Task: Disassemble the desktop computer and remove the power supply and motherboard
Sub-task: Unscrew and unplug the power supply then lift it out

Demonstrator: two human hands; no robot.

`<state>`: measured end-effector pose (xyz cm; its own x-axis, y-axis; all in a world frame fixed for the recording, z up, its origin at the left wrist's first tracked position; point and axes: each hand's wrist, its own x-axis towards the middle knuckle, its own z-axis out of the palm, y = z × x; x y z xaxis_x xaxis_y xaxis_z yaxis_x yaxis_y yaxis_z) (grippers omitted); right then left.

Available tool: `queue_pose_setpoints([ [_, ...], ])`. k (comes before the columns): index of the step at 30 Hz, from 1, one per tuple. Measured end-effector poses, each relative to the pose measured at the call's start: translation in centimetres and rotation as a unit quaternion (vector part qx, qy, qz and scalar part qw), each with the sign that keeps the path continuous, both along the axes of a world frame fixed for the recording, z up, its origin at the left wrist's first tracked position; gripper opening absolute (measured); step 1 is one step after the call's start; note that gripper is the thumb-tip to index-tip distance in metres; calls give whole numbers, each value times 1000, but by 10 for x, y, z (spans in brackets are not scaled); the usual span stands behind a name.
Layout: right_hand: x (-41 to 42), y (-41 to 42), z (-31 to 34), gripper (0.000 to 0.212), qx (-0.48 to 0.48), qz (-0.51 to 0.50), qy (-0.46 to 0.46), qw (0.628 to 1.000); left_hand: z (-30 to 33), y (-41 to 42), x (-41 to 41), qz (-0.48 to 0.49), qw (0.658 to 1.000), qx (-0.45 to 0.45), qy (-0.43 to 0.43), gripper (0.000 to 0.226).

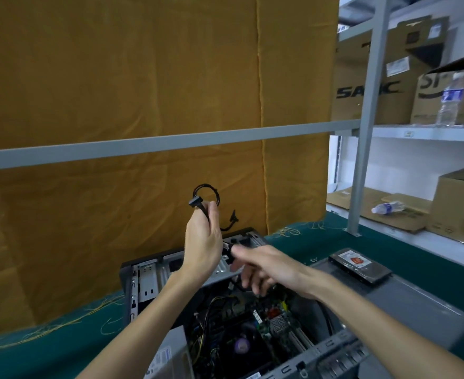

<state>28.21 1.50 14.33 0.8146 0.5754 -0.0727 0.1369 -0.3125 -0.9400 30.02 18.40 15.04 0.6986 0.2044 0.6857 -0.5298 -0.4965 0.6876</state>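
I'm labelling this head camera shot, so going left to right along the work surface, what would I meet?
Green cloth → open computer case → left hand holding up a black cable → right hand reaching over the case → hard drive on the case's side panel → water bottle lying on the shelf.

Left hand (202, 242) raised above open computer case (252, 318), fingers curled around black cable (207, 198) with connector at its end. Right hand (263, 266) blurred, fingers extended over case interior; motherboard (255, 329) visible inside. Hard drive (360, 265) lies on grey panel (416, 302) to the right.
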Motion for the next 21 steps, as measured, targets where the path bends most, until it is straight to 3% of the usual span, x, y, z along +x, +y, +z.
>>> queue_pose_setpoints([
  [3,-6,3,-6,43,0,12,-45,999,-4,-5,2,-25,1000,10,15,42],
  [6,-8,-2,-7,52,70,15,-25,997,-4,-2,7,-49,997,12,57,43],
  [8,-7,-10,-1,58,102,20,-7,995,-1,2,8,-93,985,-9,146,48],
  [10,-5,-17,8,59,130,15,8,991,5,8,4,-157,950,-27,269,64],
  [12,0,-23,20,60,147,1,5,989,10,16,-3,-212,918,-6,336,80],
  [14,5,-31,34,62,153,-12,-6,988,18,22,-10,-173,939,39,296,87],
  [16,9,-37,46,63,135,-20,-27,990,28,25,-14,-50,984,64,160,78],
  [17,10,-38,50,65,119,-23,-35,992,32,26,-14,-39,993,53,102,70],
  [19,11,-35,55,68,90,-33,-48,994,44,17,-15,-150,984,47,82,55],
  [21,12,-28,55,71,81,-45,-59,994,48,2,-14,-257,956,87,112,54],
])
